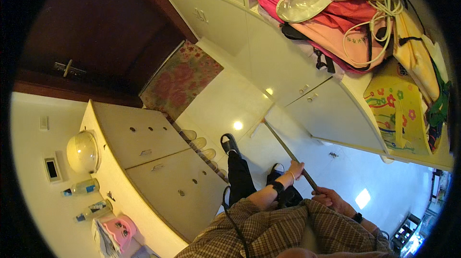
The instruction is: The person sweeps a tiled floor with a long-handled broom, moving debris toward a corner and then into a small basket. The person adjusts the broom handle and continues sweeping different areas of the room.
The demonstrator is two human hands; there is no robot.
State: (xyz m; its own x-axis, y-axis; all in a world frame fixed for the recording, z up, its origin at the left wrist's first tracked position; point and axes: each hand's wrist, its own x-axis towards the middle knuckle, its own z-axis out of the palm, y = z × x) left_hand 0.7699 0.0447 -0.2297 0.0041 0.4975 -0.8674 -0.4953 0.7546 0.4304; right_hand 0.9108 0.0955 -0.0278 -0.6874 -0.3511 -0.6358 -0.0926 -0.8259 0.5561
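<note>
Both my hands grip the long handle [282,143] of a floor-cleaning tool, a broom or mop. My left hand [296,170] holds it lower down, and my right hand [327,197] is closed around its upper part near my waist. The handle slopes away from me to a thin, pale head [256,129] on the light tiled floor [216,96]. An orange piece shows where handle and head meet. To the right of the handle, a small dark clump of debris [334,155] lies on the floor.
A shoe cabinet [158,182] stands left, with several slippers [198,142] along its base. A floral doormat [182,78] lies before a dark door [97,31]. White cabinets [266,52] on the right carry bags [335,38] and a coiled cable [387,23]. A black cord [230,218] hangs beside me.
</note>
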